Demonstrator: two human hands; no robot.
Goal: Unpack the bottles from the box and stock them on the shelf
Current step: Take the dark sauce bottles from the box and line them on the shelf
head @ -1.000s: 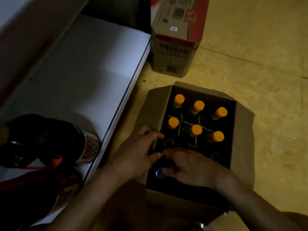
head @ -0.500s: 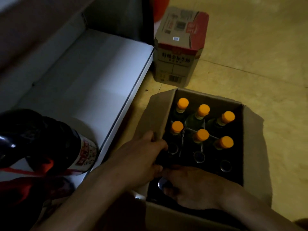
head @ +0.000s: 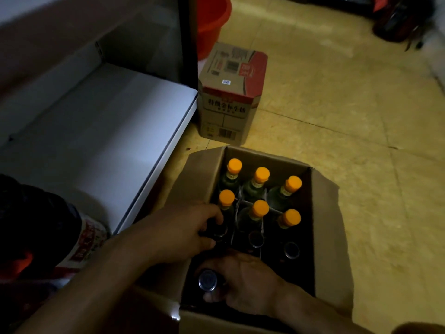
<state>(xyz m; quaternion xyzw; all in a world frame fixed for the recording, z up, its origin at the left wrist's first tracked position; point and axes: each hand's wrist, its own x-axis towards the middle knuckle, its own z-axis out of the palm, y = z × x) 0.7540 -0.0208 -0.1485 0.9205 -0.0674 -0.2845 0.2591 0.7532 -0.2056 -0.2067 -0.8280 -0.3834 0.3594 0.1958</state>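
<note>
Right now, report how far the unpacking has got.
Done: the box is open and one labelled bottle is at the shelf. In hand: the left hand grips a dark-capped bottle, the right hand a silver-capped bottle, both inside the box. Left: six orange-capped bottles and two uncapped-looking dark bottles.

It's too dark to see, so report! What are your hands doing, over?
Left hand grips a dark-capped bottle. Right hand grips a shiny-capped bottle. Both bottles in the box. Nothing covers them.
</note>
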